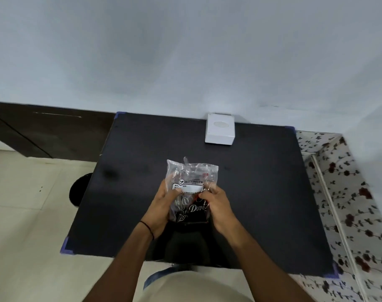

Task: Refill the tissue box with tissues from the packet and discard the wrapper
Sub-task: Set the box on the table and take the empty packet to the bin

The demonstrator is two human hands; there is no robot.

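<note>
A clear plastic wrapper (191, 177) with a white label reading "TISSUES" and "Dove" lettering is held up over the middle of the black table (261, 192). It looks see-through and crumpled. My left hand (164, 205) grips its left side, thumb on the label. My right hand (218, 205) pinches its right edge. The white tissue box (219, 131) stands at the table's far edge against the wall, its oval slot facing up and no tissue sticking out.
A round black bin (78, 189) stands on the tiled floor just left of the table. Dark brown cabinets (44, 131) run along the wall at the left. A floral-patterned surface (349, 203) lies to the right of the table.
</note>
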